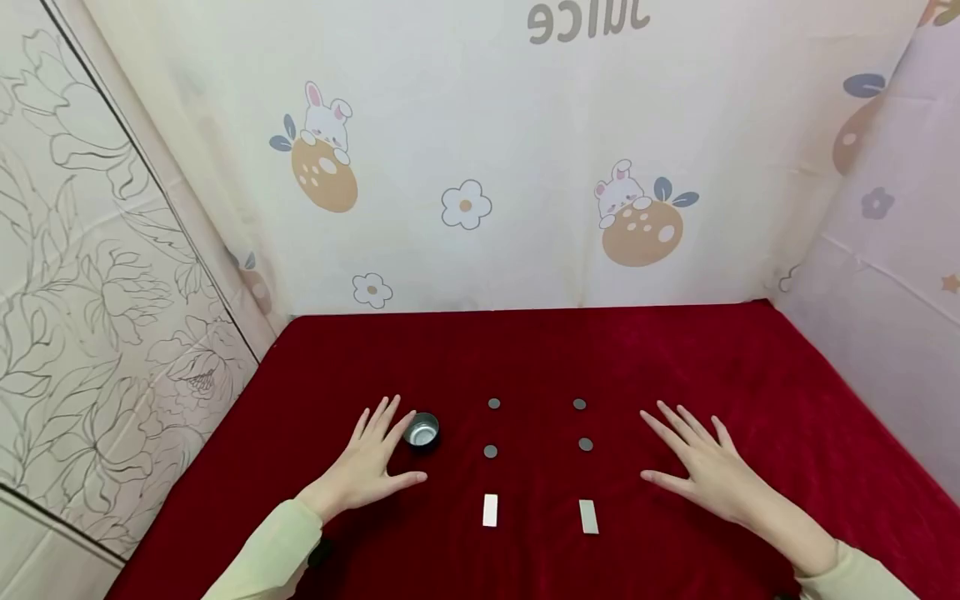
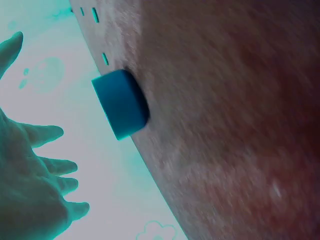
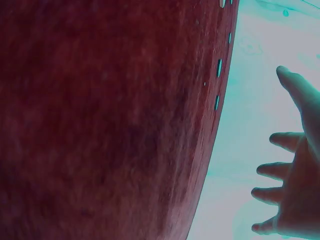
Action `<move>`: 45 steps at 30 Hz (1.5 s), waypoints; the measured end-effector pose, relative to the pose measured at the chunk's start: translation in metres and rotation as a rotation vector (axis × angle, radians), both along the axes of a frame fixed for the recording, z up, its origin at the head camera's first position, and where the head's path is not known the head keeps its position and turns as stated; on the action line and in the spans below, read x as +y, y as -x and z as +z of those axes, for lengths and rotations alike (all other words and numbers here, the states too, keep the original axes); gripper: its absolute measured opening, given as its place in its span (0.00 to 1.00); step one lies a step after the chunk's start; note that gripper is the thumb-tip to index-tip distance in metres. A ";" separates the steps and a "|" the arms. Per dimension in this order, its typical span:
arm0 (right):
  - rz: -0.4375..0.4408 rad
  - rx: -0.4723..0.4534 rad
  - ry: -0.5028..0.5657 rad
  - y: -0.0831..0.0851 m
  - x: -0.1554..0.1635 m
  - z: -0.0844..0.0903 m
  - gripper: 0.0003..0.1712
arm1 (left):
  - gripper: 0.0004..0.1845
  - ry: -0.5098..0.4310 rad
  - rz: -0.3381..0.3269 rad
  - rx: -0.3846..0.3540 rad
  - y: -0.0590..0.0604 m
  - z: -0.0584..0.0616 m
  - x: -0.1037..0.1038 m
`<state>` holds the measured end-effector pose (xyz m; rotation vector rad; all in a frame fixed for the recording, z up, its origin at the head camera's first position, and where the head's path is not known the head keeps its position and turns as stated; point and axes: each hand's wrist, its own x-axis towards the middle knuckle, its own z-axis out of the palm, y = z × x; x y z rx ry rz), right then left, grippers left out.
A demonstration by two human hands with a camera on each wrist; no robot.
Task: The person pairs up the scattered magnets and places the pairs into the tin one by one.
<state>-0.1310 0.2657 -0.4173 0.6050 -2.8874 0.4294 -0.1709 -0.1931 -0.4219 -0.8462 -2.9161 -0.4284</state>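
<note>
Red velvet cloth (image 1: 750,392) spread over the table. Behind, a cream curtain (image 1: 525,125) printed with bunnies, oranges, flowers. At left, a wall panel (image 1: 90,275) sketched with line-drawn blossoms.

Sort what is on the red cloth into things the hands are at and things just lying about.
At the hands: small metal cup, beside the left hand; right hand flat on the cloth, touching nothing.

Lying about: four round discs, two white strips.

place: home-made tabletop booth — red velvet cloth (image 1: 675,358) | cartoon-print curtains (image 1: 525,125)
</note>
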 end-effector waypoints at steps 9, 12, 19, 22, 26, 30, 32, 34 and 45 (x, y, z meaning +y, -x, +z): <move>0.054 -0.097 0.110 -0.003 -0.016 0.005 0.40 | 0.42 -0.106 -0.035 -0.078 -0.007 0.007 0.018; 0.071 -0.112 0.133 -0.003 -0.020 0.005 0.40 | 0.40 -0.156 -0.044 -0.110 -0.009 0.008 0.024; 0.112 -0.123 0.176 -0.005 -0.031 0.004 0.39 | 0.36 -0.192 -0.089 -0.178 -0.014 0.009 0.038; 0.132 -0.160 0.199 -0.005 -0.035 0.005 0.39 | 0.34 -0.186 -0.118 -0.209 -0.016 0.008 0.045; 0.135 -0.206 0.232 -0.007 -0.039 0.006 0.40 | 0.32 -0.179 -0.151 -0.236 -0.018 0.007 0.054; 0.156 -0.222 0.227 -0.007 -0.042 0.005 0.39 | 0.30 -0.170 -0.180 -0.260 -0.020 0.005 0.061; 0.172 -0.222 0.222 -0.006 -0.044 0.004 0.38 | 0.29 -0.159 -0.189 -0.267 -0.020 0.003 0.064; 0.191 -0.231 0.230 -0.005 -0.045 0.003 0.37 | 0.28 -0.150 -0.201 -0.281 -0.020 0.002 0.068; 0.339 -0.379 0.356 -0.002 -0.051 -0.003 0.28 | 0.22 -0.155 -0.272 -0.400 -0.018 -0.003 0.088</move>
